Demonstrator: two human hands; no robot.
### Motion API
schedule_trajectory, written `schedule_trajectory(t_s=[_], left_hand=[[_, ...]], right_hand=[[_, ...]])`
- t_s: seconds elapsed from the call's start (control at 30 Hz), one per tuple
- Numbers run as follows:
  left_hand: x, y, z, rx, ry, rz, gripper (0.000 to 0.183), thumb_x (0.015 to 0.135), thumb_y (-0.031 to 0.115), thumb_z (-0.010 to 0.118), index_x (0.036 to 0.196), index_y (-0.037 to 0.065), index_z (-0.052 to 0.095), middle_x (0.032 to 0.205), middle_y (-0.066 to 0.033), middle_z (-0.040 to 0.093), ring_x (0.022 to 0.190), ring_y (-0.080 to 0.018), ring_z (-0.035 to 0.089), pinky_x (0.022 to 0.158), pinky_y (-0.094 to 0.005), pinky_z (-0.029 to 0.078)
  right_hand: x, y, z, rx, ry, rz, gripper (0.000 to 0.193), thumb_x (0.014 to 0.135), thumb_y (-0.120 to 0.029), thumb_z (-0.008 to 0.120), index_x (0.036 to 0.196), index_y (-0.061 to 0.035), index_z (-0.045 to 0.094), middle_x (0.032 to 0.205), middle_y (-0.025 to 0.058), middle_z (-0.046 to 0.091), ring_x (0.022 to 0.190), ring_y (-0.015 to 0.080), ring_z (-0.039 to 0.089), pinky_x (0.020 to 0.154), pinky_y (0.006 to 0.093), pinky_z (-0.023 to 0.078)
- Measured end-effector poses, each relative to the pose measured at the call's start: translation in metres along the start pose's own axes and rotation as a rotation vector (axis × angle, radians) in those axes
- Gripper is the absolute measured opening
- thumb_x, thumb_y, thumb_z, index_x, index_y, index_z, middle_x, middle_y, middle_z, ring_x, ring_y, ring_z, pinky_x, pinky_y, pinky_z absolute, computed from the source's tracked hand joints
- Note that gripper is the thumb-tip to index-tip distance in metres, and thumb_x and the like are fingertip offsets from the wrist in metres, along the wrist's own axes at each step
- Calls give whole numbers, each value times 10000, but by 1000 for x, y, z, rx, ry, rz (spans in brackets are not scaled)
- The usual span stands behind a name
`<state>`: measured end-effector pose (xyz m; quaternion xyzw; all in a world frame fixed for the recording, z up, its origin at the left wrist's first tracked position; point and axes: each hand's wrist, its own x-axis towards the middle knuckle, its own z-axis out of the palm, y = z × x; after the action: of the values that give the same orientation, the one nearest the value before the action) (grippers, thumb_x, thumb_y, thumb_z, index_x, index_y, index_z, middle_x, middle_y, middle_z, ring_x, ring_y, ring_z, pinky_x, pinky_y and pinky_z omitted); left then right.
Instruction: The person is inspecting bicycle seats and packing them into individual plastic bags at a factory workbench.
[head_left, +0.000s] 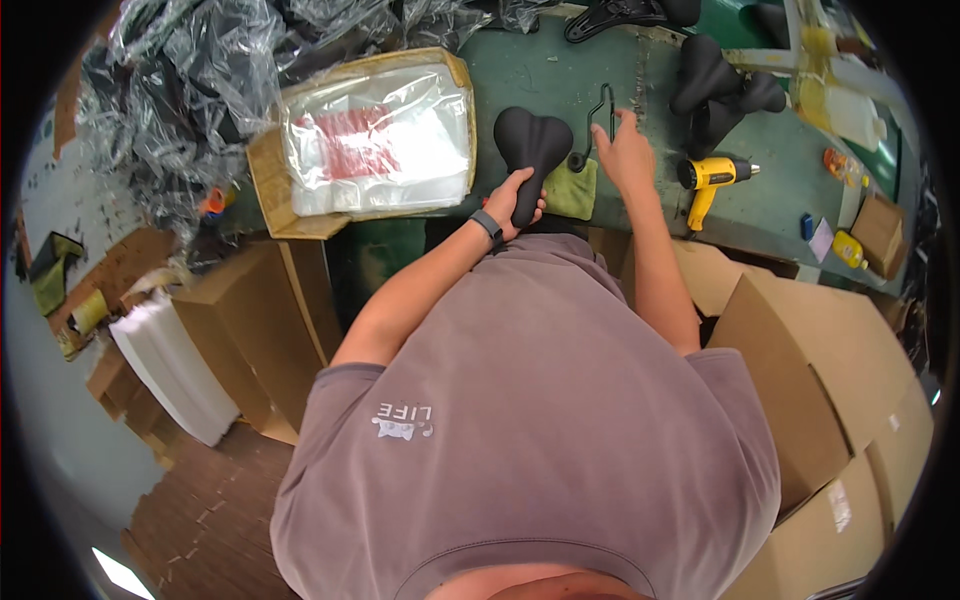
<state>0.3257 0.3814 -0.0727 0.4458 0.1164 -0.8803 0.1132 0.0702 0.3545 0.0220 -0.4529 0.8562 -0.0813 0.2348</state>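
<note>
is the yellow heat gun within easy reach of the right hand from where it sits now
Probably yes: the right hand rests on the green bench just left of the yellow heat gun, with bare bench between them.

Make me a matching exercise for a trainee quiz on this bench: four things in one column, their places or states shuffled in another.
Things:
1. saddle
2. heat gun
3. green cloth
4. bag stack

Places or states:
A. lying on the bench, right of the right hand
B. in an open carton at the left
C. gripped at its narrow end by the left hand
D. flat on the bench between both hands

Pairs: 1-C, 2-A, 3-D, 4-B
</note>
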Motion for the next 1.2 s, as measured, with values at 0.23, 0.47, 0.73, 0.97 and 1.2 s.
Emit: schedule_trajectory(t_s=[0.23, 0.47, 0.73, 0.97, 1.2], left_hand=[[13, -2, 13, 332, 228, 194, 479, 1136, 535, 650, 1328, 124, 495, 929, -131, 731, 668, -225, 731, 550, -382, 636], [24, -6, 1, 331, 201, 216, 580, 1133, 518, 647, 1515, 141, 429, 905, -114, 725, 604, -222, 704, 484, -375, 599], [16, -1, 12, 381, 212, 212, 433, 1164, 487, 610, 1400, 150, 474, 874, -102, 710, 599, -204, 684, 486, -368, 578], [19, -7, 2, 367, 215, 251, 432, 1167, 457, 608, 1420, 135, 470, 875, -111, 713, 595, -208, 680, 479, -370, 572], [21, -11, -3, 343, 202, 267, 400, 1174, 453, 598, 1390, 137, 483, 879, -115, 706, 590, -213, 673, 470, -376, 558]], right_hand=[[-40, -41, 17, -12, -271, -122, 429, 1084, -256, 639, 1438, -32, 730, 1206, 329, 780, 1138, 522, 746, 1030, 579, 587], [4, -81, 36, -247, -571, -30, 417, 997, -171, 608, 1344, -34, 794, 1219, 339, 775, 1209, 502, 742, 1082, 564, 586], [62, -77, 65, -256, -563, 72, 379, 957, -160, 635, 1259, -26, 819, 1228, 318, 788, 1215, 483, 755, 1078, 565, 598], [35, -46, 88, -309, -466, -182, 482, 956, -124, 559, 1366, -66, 807, 1144, 306, 807, 932, 473, 820, 905, 526, 675], [59, -62, 77, -240, -702, -34, 453, 957, -139, 600, 1349, -59, 812, 1186, 317, 796, 1052, 478, 806, 962, 534, 660]])
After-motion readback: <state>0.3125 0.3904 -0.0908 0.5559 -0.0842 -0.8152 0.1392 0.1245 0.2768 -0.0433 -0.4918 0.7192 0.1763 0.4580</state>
